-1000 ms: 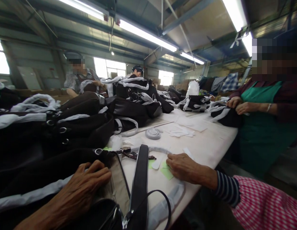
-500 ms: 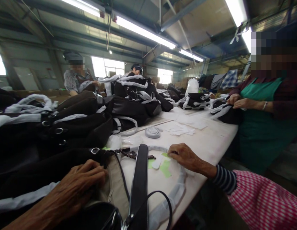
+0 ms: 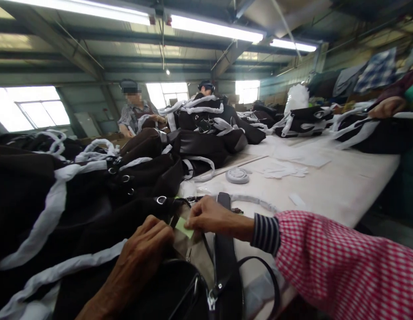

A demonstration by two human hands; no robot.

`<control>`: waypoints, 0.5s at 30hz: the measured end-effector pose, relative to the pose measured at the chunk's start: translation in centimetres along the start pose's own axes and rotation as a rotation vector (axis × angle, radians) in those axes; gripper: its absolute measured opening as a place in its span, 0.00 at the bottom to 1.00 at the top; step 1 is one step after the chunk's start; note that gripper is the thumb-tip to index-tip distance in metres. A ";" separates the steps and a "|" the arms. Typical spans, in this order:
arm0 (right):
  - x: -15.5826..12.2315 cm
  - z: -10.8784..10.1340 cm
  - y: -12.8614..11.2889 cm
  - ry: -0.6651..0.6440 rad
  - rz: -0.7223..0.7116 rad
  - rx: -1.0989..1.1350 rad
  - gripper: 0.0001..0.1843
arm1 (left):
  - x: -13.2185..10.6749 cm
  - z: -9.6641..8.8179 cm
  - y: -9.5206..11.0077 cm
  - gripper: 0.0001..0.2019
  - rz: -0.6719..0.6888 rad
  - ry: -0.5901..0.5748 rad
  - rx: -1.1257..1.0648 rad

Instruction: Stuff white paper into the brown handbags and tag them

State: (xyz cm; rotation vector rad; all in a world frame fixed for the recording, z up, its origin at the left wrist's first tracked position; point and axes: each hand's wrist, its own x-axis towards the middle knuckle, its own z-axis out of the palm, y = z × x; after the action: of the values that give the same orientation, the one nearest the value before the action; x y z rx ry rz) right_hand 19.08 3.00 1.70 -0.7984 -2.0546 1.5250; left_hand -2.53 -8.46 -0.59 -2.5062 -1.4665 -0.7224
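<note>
In front of me a black handbag (image 3: 103,222) lies with its mouth spread, showing a beige lining (image 3: 200,262) with a zip. My left hand (image 3: 143,253) has its fingers curled over the bag's edge at the opening. Pinched in my right hand (image 3: 206,215) is a light green slip of paper (image 3: 184,227), held against the lining just beside my left fingers. A flat black strap (image 3: 224,249) runs down beside the opening, and a metal zip pull (image 3: 211,301) shows near the bottom. White-wrapped handles lie along the bag.
Several black bags (image 3: 200,149) with white-wrapped handles are heaped at the left and centre. On the pale table (image 3: 343,178) lie a grey coiled strap (image 3: 237,175) and white paper pieces (image 3: 286,170). A co-worker's hand (image 3: 388,107) touches a bag at the right; two people stand behind the heap.
My right hand has moved left from the green papers on the table to the bag's opening, now with a green slip in it. My left hand stays at the bag. The view has turned right.
</note>
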 end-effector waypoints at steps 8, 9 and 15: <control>1.8 2.2 -0.3 -0.096 0.205 0.039 0.10 | -0.1 0.5 0.0 0.14 0.029 0.101 0.006; 1.8 2.3 -0.4 -0.081 0.217 0.052 0.09 | -0.1 0.5 0.0 0.14 0.031 0.093 0.001; 2.1 3.1 -0.9 -0.208 0.006 -0.366 0.12 | 0.1 0.0 0.2 0.07 -0.020 0.076 -0.021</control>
State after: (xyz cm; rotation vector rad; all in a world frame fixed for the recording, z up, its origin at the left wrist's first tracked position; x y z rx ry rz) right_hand 15.39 2.12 1.72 -0.8018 -2.5331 1.2974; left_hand -2.36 -8.46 -0.48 -2.4538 -1.4684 -0.8312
